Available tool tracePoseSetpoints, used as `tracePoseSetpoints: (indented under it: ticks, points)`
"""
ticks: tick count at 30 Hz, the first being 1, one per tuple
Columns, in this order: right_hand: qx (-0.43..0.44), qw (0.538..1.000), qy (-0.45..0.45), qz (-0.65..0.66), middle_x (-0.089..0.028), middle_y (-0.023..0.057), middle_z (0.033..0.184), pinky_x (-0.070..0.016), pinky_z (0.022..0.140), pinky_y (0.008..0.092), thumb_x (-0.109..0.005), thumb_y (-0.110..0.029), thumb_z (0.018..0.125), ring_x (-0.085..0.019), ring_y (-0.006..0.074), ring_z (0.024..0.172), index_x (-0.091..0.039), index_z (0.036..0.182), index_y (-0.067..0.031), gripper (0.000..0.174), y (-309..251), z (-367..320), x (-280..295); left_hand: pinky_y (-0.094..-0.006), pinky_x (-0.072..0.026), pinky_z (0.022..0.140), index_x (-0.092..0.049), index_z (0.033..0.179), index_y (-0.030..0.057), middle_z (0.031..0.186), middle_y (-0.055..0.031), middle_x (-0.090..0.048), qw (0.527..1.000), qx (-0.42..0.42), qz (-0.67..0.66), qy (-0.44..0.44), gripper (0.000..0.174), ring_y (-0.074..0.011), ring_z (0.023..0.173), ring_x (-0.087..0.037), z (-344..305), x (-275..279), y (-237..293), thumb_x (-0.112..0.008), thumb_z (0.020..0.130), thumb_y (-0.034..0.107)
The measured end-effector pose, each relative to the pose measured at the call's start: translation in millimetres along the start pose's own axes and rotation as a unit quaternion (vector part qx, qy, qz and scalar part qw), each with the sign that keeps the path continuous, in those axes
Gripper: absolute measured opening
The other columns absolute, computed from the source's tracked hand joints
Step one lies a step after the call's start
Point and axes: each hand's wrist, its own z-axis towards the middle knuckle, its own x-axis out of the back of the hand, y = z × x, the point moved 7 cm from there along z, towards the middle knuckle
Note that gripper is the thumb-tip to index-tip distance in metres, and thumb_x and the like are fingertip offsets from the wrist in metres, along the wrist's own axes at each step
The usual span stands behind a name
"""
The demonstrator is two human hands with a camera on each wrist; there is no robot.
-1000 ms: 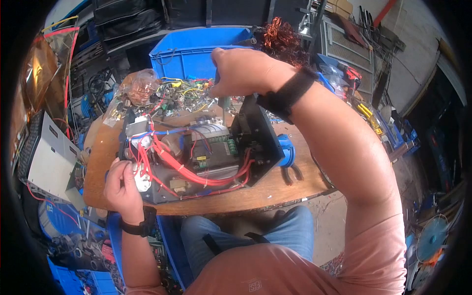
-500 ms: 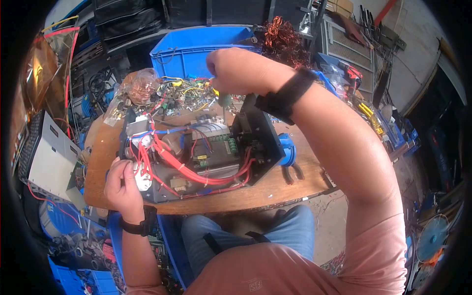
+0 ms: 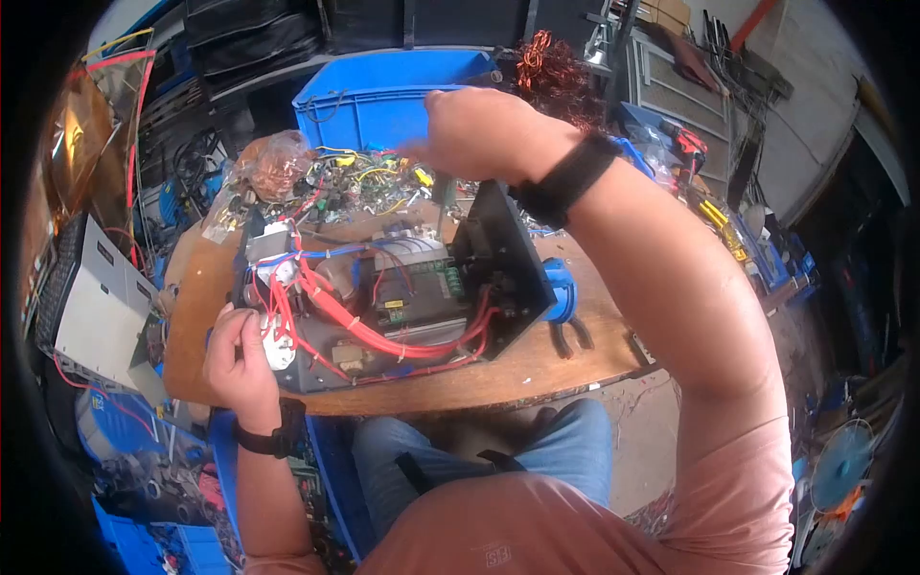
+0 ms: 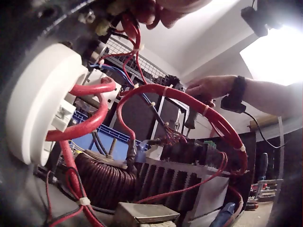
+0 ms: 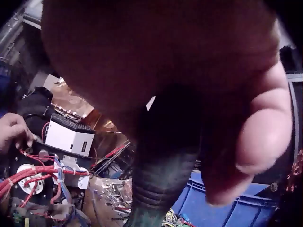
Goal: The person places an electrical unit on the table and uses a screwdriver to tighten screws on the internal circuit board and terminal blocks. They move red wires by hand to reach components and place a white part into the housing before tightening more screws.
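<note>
An opened black metal case (image 3: 316, 376) lies on the table, showing red wire bundles (image 3: 359, 331), a circuit board and a finned heat sink (image 4: 161, 184). My left hand (image 3: 241, 359) grips the case's left edge, fingers curled close to a white round fitting (image 3: 278, 343). Over the case's far side, my right hand (image 3: 489, 134) holds a screwdriver (image 5: 163, 184) by its dark, greenish handle. The screwdriver points down at the terminal area behind the board; its tip is hidden. In the left wrist view, a copper coil (image 4: 106, 179) shows inside the case.
Pliers (image 3: 571, 339) lie right of the case, near a blue round connector (image 3: 560, 290) on its end. Small scrap (image 3: 374, 187) and a bag of copper wire (image 3: 275, 168) cover the table's far side. Behind stands a blue bin (image 3: 355, 110); a white unit (image 3: 101, 307) is at left.
My right hand has turned at the wrist and shifted slightly, first left and then back right, with the screwdriver upright beneath it. My left hand and the case have stayed in place.
</note>
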Motion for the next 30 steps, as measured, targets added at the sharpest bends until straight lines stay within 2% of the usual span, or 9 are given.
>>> tracePoseSetpoints:
  ticks: [2,5,8,11,14,17,20,23,30]
  points:
    - [-0.007,0.998,-0.045,-0.04,-0.067,0.0199,0.093,-0.0502,0.081,0.0388,-0.067,-0.025,0.078,-0.065,0.033,0.09,-0.058,0.107,0.0058,0.044,2,5,-5,-0.0382,-0.049,0.089,-0.064,0.089,-0.0033,0.085,-0.011,-0.066,1.0,0.025,-0.009,0.004,0.006,-0.0235,0.086,-0.063,-1,0,0,-0.065,0.083,-0.004]
    - [0.091,0.991,-0.059,0.082,-0.066,0.0212,0.095,-0.0502,0.082,0.0393,-0.064,-0.033,0.08,-0.064,0.0339,0.092,-0.058,0.107,0.0066,0.048,-8,-3,1,-0.0383,-0.049,0.089,-0.065,0.09,-0.003,0.084,-0.0107,-0.066,0.999,0.028,-0.028,0.005,0.007,-0.0229,0.085,-0.063,-1,1,-1,-0.066,0.082,-0.003]
    - [0.083,0.995,0.003,0.062,-0.066,0.022,0.095,-0.0504,0.082,0.0395,-0.064,-0.041,0.082,-0.064,0.0347,0.092,-0.058,0.108,0.006,0.054,-5,-1,0,-0.0384,-0.0488,0.09,-0.065,0.09,-0.0028,0.084,-0.0105,-0.066,0.999,0.021,-0.026,-0.003,0.008,-0.0223,0.083,-0.062,-1,1,-2,-0.066,0.082,-0.003]
    - [-0.034,0.999,-0.02,0.015,-0.067,0.0215,0.096,-0.0509,0.083,0.0377,-0.066,-0.04,0.081,-0.064,0.0335,0.093,-0.058,0.109,0.0062,0.055,-4,-1,0,-0.0379,-0.0487,0.089,-0.065,0.091,-0.0027,0.085,-0.0106,-0.066,0.999,0.038,-0.028,0.002,0.009,-0.0226,0.083,-0.062,-2,0,-1,-0.067,0.082,-0.002]
    - [-0.071,0.996,-0.053,-0.026,-0.067,0.0191,0.105,-0.0503,0.087,0.039,-0.06,-0.036,0.083,-0.064,0.0342,0.099,-0.064,0.108,-0.0021,0.043,-7,-5,4,-0.0365,-0.0489,0.087,-0.065,0.091,-0.0024,0.088,-0.0113,-0.067,0.999,0.031,-0.014,-0.006,0.009,-0.0241,0.088,-0.064,-1,2,1,-0.067,0.082,-0.001]
    - [-0.045,0.997,-0.062,0.03,-0.067,0.0194,0.105,-0.0504,0.087,0.0397,-0.06,-0.039,0.084,-0.064,0.0343,0.099,-0.066,0.106,-0.0017,0.043,-1,-1,0,-0.0353,-0.049,0.084,-0.066,0.092,-0.0023,0.089,-0.0121,-0.067,1.0,0.014,-0.003,-0.008,0.01,-0.0255,0.093,-0.064,0,2,4,-0.067,0.082,-0.001]
    - [0.07,0.989,-0.024,0.124,-0.066,0.0214,0.096,-0.0493,0.083,0.0402,-0.068,-0.039,0.079,-0.064,0.0349,0.093,-0.062,0.102,0.0036,0.049,-3,0,-1,-0.035,-0.049,0.084,-0.066,0.092,-0.0024,0.09,-0.0123,-0.068,1.0,0.011,-0.001,-0.005,0.01,-0.0258,0.093,-0.064,0,2,6,-0.067,0.082,0.0]
    - [-0.044,0.998,-0.002,0.048,-0.066,0.0214,0.105,-0.0493,0.088,0.04,-0.061,-0.031,0.082,-0.063,0.0337,0.102,-0.065,0.104,0.0001,0.038,7,0,-1,-0.0358,-0.0489,0.085,-0.065,0.091,-0.0026,0.088,-0.0121,-0.067,1.0,0.02,-0.006,-0.001,0.009,-0.0255,0.092,-0.064,0,2,5,-0.067,0.082,0.0]
    - [0.035,0.993,-0.013,0.111,-0.065,0.0229,0.101,-0.0488,0.083,0.039,-0.069,-0.03,0.079,-0.063,0.034,0.096,-0.059,0.108,0.0034,0.046,3,-2,-1,-0.0392,-0.0483,0.089,-0.065,0.089,-0.0027,0.085,-0.0113,-0.066,1.0,0.015,-0.02,-0.003,0.007,-0.0247,0.087,-0.064,2,2,8,-0.067,0.083,0.0]
